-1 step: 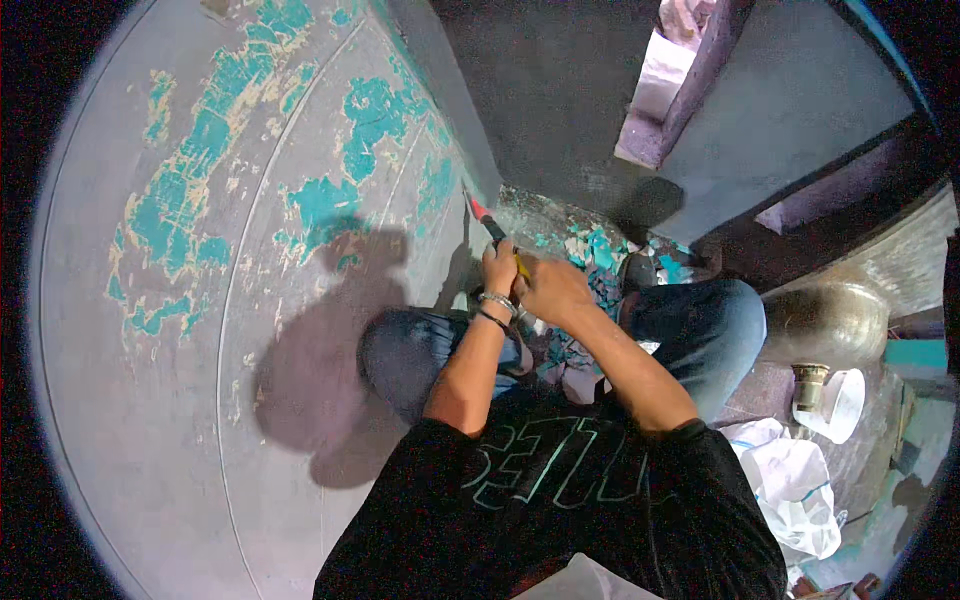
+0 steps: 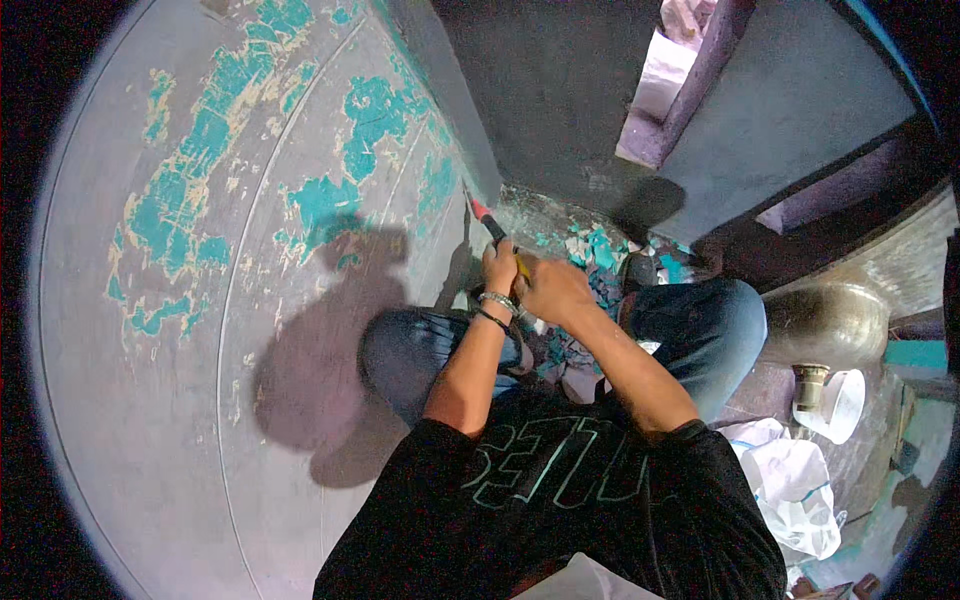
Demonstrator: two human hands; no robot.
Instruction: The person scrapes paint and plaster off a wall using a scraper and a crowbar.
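Both my hands are closed around one paint scraper (image 2: 493, 226), a slim tool with a red front end, a black neck and a yellow handle. My left hand (image 2: 498, 268), with bracelets at the wrist, grips it nearer the front. Behind it, my right hand (image 2: 556, 290) wraps the handle's rear part. The red tip meets the grey wall (image 2: 330, 110) low down, near the corner; its exact contact is too small to tell. Teal patches (image 2: 325, 203) with pale ragged edges show where the wall's grey coat is gone.
Teal and grey paint chips (image 2: 598, 250) litter the floor in the corner and between my bent legs. A dark panel (image 2: 560, 100) stands ahead. To my right are a round metal pot (image 2: 830, 320), a brass-coloured cup (image 2: 809, 385), a white tub (image 2: 845, 410) and a white plastic bag (image 2: 795, 485).
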